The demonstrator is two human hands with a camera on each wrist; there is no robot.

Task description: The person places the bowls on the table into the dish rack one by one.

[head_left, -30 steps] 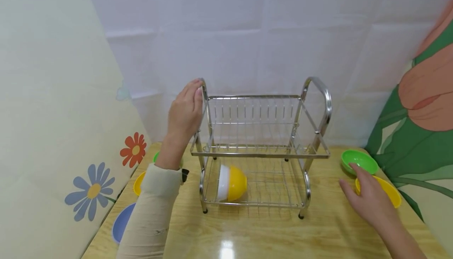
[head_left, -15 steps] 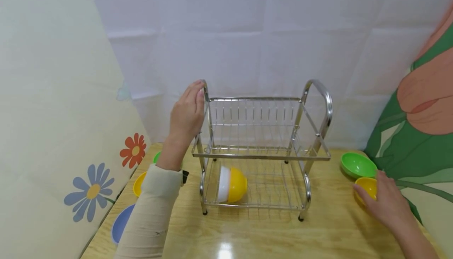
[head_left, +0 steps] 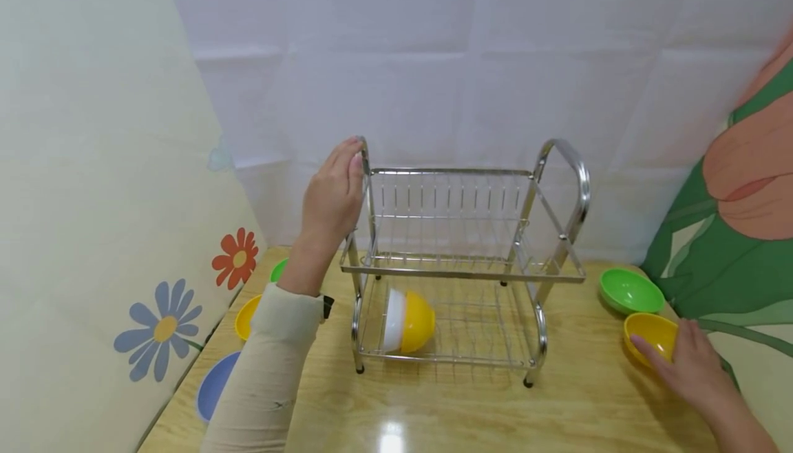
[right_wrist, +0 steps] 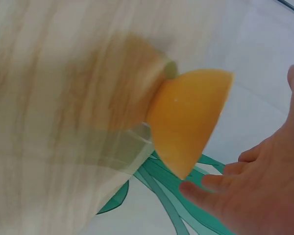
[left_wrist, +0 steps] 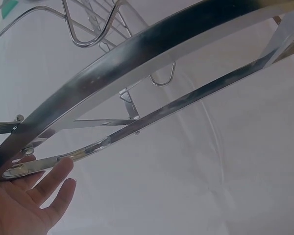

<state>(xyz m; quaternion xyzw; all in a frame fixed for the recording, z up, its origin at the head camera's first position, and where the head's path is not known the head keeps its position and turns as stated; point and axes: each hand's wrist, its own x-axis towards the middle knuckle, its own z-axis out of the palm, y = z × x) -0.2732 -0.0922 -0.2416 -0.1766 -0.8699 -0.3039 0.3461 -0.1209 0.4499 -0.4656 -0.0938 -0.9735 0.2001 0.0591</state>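
Yellow bowl (head_left: pixel 650 333) sits at the right edge of the table (head_left: pixel 458 405), low in the head view, just below the green bowl (head_left: pixel 630 290). The right hand (head_left: pixel 696 370) lies just beside it, lower right, fingers spread and nearly straight, holding nothing; the tips reach the bowl's near rim, though whether they touch is hard to tell. In the right wrist view the bowl (right_wrist: pixel 188 120) lies up and left of the fingers (right_wrist: pixel 206 188). This hand is much the nearer. The left hand (head_left: pixel 331 198), centre left, rests flat with straight fingers against the rack (head_left: pixel 464 267) handle. A yellow-and-white bowl (head_left: pixel 405 321) lies on its side in the lower tier.
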